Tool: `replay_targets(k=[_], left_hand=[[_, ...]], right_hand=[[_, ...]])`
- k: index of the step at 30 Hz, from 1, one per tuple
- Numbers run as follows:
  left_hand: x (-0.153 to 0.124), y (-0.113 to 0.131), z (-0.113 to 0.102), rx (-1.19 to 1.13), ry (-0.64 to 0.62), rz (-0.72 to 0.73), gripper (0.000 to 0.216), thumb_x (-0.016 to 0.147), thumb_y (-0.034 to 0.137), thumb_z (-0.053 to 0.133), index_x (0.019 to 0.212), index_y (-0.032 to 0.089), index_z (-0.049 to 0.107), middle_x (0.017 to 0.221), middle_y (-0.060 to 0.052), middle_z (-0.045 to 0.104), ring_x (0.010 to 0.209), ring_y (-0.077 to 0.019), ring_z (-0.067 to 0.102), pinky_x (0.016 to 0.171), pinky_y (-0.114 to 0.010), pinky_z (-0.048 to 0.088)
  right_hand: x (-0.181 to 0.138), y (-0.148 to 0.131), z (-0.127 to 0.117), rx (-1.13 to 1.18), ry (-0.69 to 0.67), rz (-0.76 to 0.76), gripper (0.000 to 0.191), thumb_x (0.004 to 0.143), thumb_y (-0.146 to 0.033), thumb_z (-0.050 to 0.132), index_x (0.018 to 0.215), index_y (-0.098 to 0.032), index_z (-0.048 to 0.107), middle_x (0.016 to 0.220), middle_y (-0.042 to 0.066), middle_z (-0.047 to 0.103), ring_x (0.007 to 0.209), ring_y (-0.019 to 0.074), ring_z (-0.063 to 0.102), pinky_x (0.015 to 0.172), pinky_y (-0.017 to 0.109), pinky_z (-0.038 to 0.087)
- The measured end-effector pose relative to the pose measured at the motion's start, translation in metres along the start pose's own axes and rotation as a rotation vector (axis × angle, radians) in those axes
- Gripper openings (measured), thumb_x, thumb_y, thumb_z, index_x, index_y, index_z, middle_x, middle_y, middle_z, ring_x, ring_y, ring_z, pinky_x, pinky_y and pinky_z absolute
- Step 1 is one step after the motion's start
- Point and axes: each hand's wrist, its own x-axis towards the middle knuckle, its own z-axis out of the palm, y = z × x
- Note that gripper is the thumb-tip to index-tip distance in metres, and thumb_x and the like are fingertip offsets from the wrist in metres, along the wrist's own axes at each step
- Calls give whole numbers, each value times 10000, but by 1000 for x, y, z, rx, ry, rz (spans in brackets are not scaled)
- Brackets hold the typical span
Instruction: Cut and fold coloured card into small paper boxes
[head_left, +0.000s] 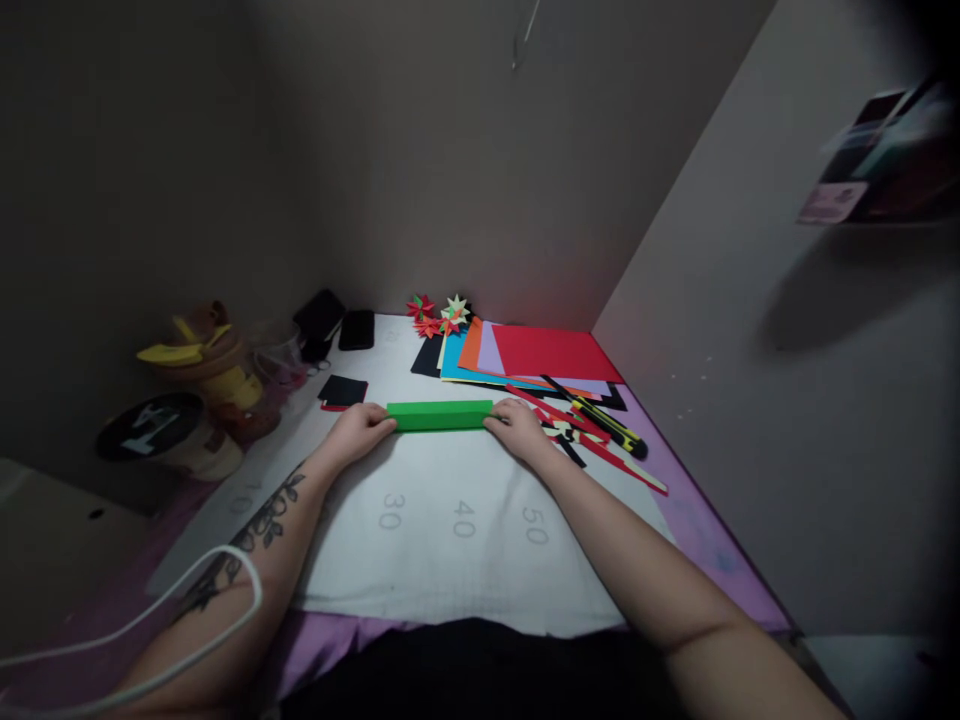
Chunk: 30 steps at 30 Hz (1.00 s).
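A long green strip of folded paper point(439, 415) lies across the white cutting mat point(450, 540). My left hand point(360, 430) pinches its left end and my right hand point(516, 428) pinches its right end, fingers closed on the paper. Both forearms reach in from the near edge; the left one bears a tattoo.
A fan of coloured paper sheets point(540, 355) lies behind the right hand, with a yellow-black knife point(607, 425) and red and black paper strips point(600, 450). Folded paper stars point(439, 315) sit at the back wall. Black cards point(343, 390), a phone point(357, 329) and jars point(202, 370) stand left.
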Motion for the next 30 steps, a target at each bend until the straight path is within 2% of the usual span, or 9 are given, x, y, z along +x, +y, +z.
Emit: replay_targets(k=[4,9,13,17,19,22,25,28,30], left_hand=[[5,2,3,60,75,-211,331,735,427,547,513,182,567,569,-31,583,598,-175,539,557,-258,365],[7,2,4,128,33,-209,307,735,419,549,552,178,603,581,-37,598,606,-182,547,553,-267,343],[2,-1,2,149,18,-111,278,736,418,565,653,172,664,740,-59,657,706,-194,570,626,-261,392],[-7,-2,-1,189,27,84,269,689,348,641,899,205,727,1017,-77,657,935,-242,565,860,-337,413],[-11,1,0,187,29,152,320,689,322,654,988,231,723,1116,-82,633,1027,-266,543,943,-387,387],[-13,11,5,90,-65,246,330,760,293,603,1071,236,701,1148,-82,644,1111,-258,531,1011,-388,366],[-13,21,12,88,-122,269,389,806,260,550,1183,230,644,1231,-84,623,1206,-253,491,1067,-399,321],[-12,30,17,216,-103,235,472,810,242,528,1280,245,566,1367,-84,529,1309,-287,394,1108,-485,226],[-10,34,20,301,-115,221,521,805,229,513,1326,240,522,1423,-98,466,1352,-316,332,1109,-532,181]], right_hand=[[7,5,6,-50,8,86,193,791,-303,591,667,-189,683,853,60,627,861,207,536,791,329,419],[9,12,11,-101,2,131,181,764,-337,609,682,-188,671,903,75,611,886,222,517,805,343,417],[4,12,4,-30,-50,93,109,730,-275,628,788,-201,683,946,63,595,920,224,526,842,360,432],[-6,7,-7,-1,-9,-78,301,691,-141,626,972,-227,693,1154,77,552,1112,251,476,959,411,394],[-11,2,-9,-64,-9,-148,320,714,-135,615,1009,-228,698,1230,93,534,1170,275,438,986,449,369],[-13,-10,-7,-98,-120,-210,341,796,-159,563,1114,-230,665,1187,91,606,1121,255,496,975,452,381],[-13,-25,-3,-141,-189,-258,388,852,-179,518,1229,-229,595,1247,92,606,1186,249,487,1014,464,347],[-11,-44,-1,-225,-231,-268,467,858,-191,490,1323,-219,517,1414,106,470,1356,286,317,1073,523,260],[-7,-55,1,-258,-302,-231,572,821,-189,498,1389,-213,442,1483,105,375,1400,314,225,1089,564,214]])
